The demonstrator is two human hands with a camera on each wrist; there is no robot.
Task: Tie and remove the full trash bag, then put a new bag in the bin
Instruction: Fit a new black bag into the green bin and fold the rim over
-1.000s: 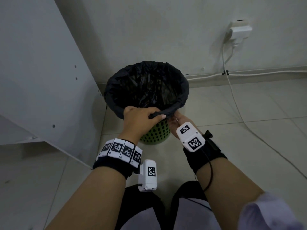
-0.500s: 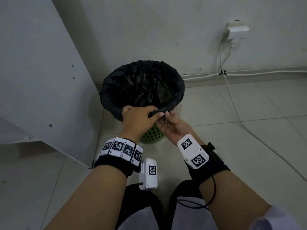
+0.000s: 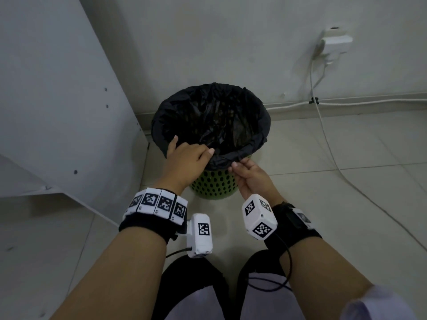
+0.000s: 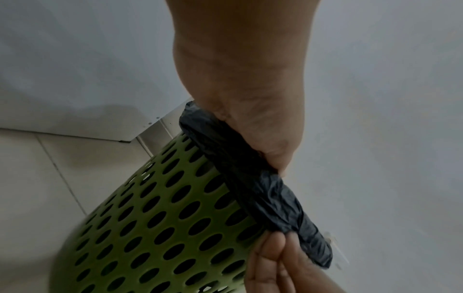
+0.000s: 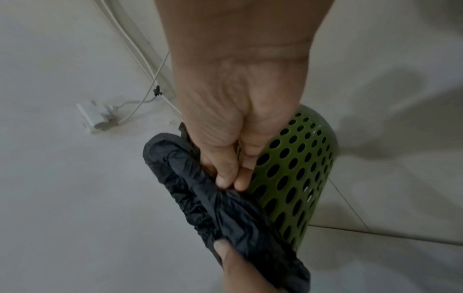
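A green perforated bin [image 3: 215, 187] stands on the floor, lined with a black trash bag [image 3: 212, 121] whose edge is rolled over the rim. My left hand [image 3: 188, 158] lies over the near rim, with fingers curled into the bin and the thumb pressed on the rolled bag edge [image 4: 250, 178]. Just to its right, my right hand [image 3: 245, 172] pinches the same rolled edge [image 5: 200, 198] from below, against the bin wall [image 5: 295, 178]. The bag's contents are too dark to make out.
A white cabinet panel [image 3: 57, 112] stands close on the bin's left. The wall [image 3: 231, 42] is right behind it. A charger block [image 3: 335, 41] hangs on the wall at the right, its white cable [image 3: 328, 144] trailing across the tiled floor [image 3: 346, 204].
My left hand has slid a little left along the near rim. My right hand has drawn back from under the left and now pinches the rolled edge beside it.
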